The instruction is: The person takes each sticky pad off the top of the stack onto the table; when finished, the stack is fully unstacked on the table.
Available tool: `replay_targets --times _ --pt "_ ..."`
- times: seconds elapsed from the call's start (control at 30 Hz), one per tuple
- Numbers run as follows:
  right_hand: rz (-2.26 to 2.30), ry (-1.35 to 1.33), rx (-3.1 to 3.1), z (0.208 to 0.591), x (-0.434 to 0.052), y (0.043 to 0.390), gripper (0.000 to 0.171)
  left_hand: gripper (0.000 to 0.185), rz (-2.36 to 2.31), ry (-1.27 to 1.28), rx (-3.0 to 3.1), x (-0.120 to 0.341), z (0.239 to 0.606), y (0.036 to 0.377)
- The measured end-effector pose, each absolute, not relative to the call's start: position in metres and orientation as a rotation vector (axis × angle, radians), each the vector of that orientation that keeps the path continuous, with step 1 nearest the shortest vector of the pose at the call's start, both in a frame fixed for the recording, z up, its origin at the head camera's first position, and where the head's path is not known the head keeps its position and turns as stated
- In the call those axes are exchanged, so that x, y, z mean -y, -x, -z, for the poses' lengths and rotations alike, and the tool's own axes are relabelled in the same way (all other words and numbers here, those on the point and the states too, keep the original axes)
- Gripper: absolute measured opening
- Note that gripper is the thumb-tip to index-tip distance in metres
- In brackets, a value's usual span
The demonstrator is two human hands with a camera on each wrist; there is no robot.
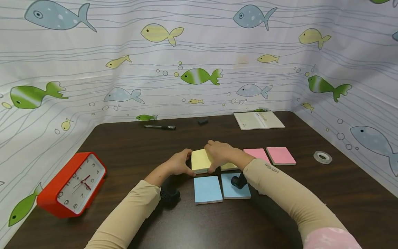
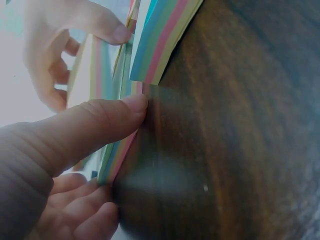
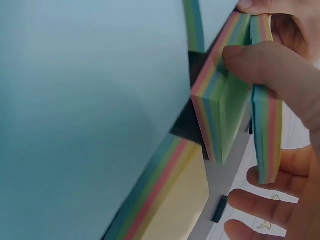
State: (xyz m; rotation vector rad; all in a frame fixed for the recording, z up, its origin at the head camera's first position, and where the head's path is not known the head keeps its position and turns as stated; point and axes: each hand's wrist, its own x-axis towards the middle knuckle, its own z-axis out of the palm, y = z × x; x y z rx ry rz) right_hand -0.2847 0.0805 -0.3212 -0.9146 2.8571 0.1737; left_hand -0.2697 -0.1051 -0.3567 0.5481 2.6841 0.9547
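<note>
A yellow sticky-note pad [image 1: 199,159] is gripped at table centre between both hands: left hand [image 1: 178,164] at its 9 o'clock edge, right hand [image 1: 220,154] curled over its 3 o'clock side.

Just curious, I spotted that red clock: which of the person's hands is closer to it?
Left. The left hand grips the yellow pad on the side facing the red clock; the right hand holds the pad's far side.

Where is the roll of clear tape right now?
In the head view, the roll of clear tape lies on the table's right side, beyond the pink pads, near the fish curtain.
</note>
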Motion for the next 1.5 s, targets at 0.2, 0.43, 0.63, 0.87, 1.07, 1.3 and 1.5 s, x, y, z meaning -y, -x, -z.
replay_targets --times 0.2,0.43,0.63,0.87,1.07,1.3,1.5 --pt "0.016 0.94 -2.9 0.314 -0.091 0.281 0.086 0.089 -0.987 -0.537 -2.664 0.105 0.356 0.269" --pt "0.138 0.954 -2.904 0.314 -0.11 0.279 0.086 0.088 -0.982 -0.54 -2.652 0.106 0.354 0.267" --pt "0.161 0.938 -2.921 0.317 -0.126 0.275 0.084 0.087 -0.974 -0.535 -2.648 0.106 0.353 0.267" --pt "0.23 0.942 -2.935 0.315 -0.143 0.267 0.083 0.085 -0.968 -0.543 -2.652 0.106 0.353 0.267" --pt "0.22 0.963 -2.961 0.316 -0.159 0.259 0.084 0.086 -0.964 -0.549 -2.657 0.105 0.353 0.266" --pt "0.29 1.0 -2.942 0.314 -0.181 0.243 0.084 0.086 -0.956 -0.548 -2.656 0.104 0.352 0.267" --pt "0.298 0.936 -2.949 0.316 -0.201 0.235 0.086 0.086 -0.937 -0.544 -2.659 0.104 0.353 0.268"
